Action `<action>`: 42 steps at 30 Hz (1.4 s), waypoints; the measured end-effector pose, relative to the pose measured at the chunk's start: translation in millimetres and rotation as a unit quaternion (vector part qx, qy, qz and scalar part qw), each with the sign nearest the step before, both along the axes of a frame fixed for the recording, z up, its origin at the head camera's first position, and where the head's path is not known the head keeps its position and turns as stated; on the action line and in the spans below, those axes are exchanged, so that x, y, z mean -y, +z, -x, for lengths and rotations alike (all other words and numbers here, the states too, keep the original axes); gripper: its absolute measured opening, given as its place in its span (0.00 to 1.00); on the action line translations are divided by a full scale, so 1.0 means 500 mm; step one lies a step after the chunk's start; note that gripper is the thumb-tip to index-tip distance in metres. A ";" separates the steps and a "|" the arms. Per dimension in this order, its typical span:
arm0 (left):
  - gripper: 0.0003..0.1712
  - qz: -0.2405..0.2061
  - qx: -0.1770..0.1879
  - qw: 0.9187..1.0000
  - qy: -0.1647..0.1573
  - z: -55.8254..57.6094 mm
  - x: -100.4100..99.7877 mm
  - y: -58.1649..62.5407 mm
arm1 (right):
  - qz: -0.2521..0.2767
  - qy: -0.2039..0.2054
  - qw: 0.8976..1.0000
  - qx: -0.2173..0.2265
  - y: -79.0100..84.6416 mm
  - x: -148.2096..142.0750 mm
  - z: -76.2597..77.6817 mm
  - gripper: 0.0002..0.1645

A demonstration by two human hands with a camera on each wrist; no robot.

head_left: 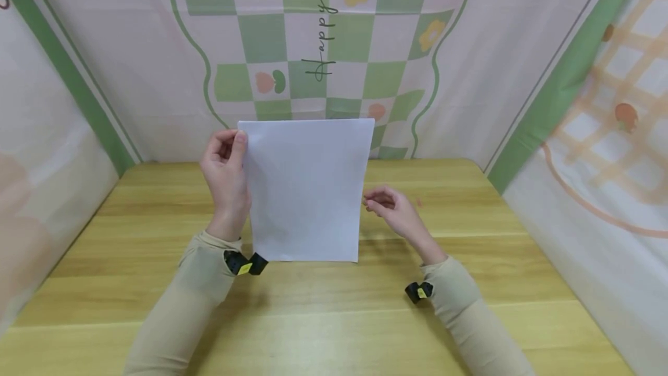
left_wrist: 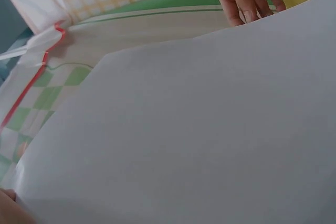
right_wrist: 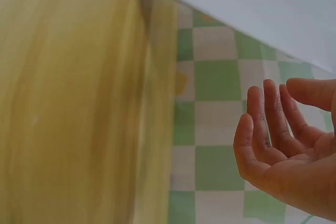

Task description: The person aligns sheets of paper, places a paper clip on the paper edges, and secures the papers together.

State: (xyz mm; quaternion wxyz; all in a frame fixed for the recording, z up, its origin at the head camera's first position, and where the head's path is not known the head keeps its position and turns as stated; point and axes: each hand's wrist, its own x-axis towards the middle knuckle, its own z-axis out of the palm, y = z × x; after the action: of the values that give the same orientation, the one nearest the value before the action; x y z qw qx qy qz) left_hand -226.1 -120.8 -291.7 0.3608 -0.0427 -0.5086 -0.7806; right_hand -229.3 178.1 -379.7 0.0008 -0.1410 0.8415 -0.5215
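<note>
A blank white sheet of paper (head_left: 308, 190) stands upright above the table in the head view. My left hand (head_left: 228, 181) pinches its upper left corner between thumb and fingers. Across the left wrist view the paper (left_wrist: 189, 124) fills most of the picture, with only a bit of the left thumb (left_wrist: 13, 211) at the lower left. Just off the sheet's right edge is my right hand (head_left: 394, 209), its fingers loosely bent and holding nothing. The right wrist view shows that hand (right_wrist: 286, 145) palm up, a gap between it and the paper (right_wrist: 252, 9).
A wooden table (head_left: 313, 318) lies beneath both hands. Behind it hangs a curtain (head_left: 308, 33) with green checks and lettering, and more patterned cloth (head_left: 616, 132) closes off the sides. Each wrist carries a small black camera (head_left: 245, 263).
</note>
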 end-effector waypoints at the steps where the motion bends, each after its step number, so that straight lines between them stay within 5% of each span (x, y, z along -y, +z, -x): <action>1: 0.02 0.000 -0.001 1.000 -0.001 0.000 0.000 0.000 | -0.013 -0.006 1.000 -0.006 -0.004 -0.003 0.002 0.17; 13: 0.09 0.019 0.001 1.000 -0.008 -0.002 0.000 -0.003 | -0.155 -0.047 0.985 -0.057 -0.045 -0.048 0.032 0.15; 42: 0.11 0.017 0.007 1.000 -0.025 -0.010 0.001 0.001 | -0.309 -0.047 0.948 0.052 -0.033 -0.135 0.056 0.35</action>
State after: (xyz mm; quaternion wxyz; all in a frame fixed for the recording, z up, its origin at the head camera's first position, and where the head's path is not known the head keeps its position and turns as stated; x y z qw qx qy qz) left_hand -221.1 -121.4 -291.2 0.3365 -0.0559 -0.5228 -0.7812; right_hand -257.1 245.4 -396.3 0.0643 -0.0670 0.9659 -0.2416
